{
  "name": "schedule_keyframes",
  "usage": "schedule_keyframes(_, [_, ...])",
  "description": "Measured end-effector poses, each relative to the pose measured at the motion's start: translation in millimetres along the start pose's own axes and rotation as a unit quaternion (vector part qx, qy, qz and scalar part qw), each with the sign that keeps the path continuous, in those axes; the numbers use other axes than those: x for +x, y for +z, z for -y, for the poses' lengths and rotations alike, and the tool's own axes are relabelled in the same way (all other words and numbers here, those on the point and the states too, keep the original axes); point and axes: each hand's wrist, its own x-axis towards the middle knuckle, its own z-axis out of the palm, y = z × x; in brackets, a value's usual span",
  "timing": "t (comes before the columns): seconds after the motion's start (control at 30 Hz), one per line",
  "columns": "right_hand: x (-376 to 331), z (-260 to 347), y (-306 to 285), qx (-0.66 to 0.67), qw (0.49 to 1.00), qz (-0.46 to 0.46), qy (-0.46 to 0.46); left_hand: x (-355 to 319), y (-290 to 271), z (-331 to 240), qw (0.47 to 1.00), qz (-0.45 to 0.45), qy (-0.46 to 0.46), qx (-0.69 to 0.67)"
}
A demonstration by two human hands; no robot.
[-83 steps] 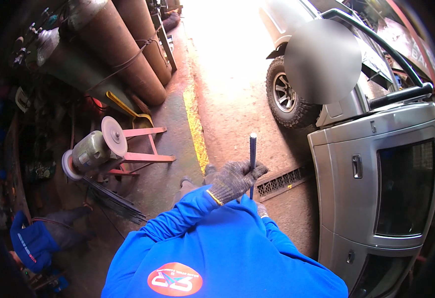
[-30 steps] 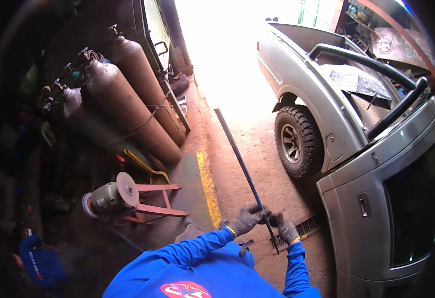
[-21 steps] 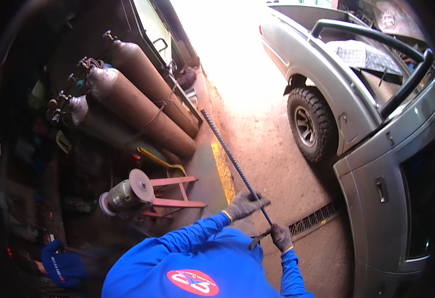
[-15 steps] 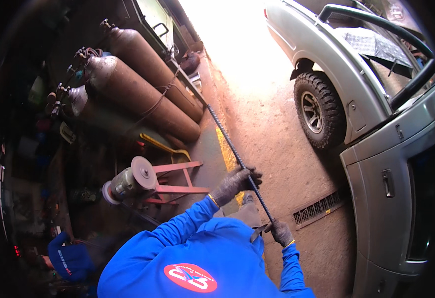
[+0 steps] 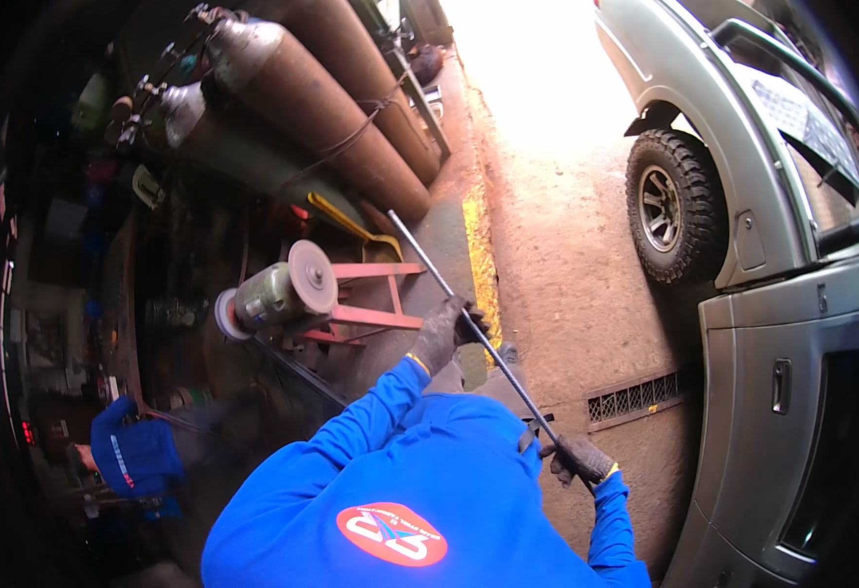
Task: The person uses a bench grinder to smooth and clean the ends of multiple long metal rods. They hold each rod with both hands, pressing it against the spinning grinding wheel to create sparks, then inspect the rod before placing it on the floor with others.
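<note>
A long, thin steel reinforcing bar slants across the front of my body, its far end up to the left near the gas cylinders. My left hand, in a dark grey glove, is closed around its middle. Lower and to the right, my right hand, gloved alike, grips the bar close to its near end. The fingers of both hands are partly hidden. To the left of the bar stands a bench grinder with a round disc at each end, apart from both hands.
Brown gas cylinders stand at the upper left, tied round with a cable. A red metal frame and a yellow shovel are beside the grinder. A silver pickup truck fills the right side. A drain grate crosses the floor. Another person in blue works at the lower left.
The bar's far end has swung left, away from the yellow floor line toward the grinder. My left hand has moved slightly up and left, my right hand rightward. The view has shifted too.
</note>
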Motion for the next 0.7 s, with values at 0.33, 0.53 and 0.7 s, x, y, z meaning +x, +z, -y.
schedule_keyframes(0.33, [-2.6,22.7,57.9,-0.061,0.995,-0.076,-0.008,44.9,-139.4,22.4,0.947,-0.176,0.038,-0.267])
schedule_keyframes(0.53, [-0.6,53.2,101.7,-0.103,0.983,-0.139,0.069,62.7,-198.0,37.5,0.933,-0.132,0.010,-0.334])
schedule_keyframes(0.7, [8.8,71.6,123.6,-0.094,0.985,-0.108,0.096,73.1,-208.9,32.5,0.919,-0.239,0.028,-0.312])
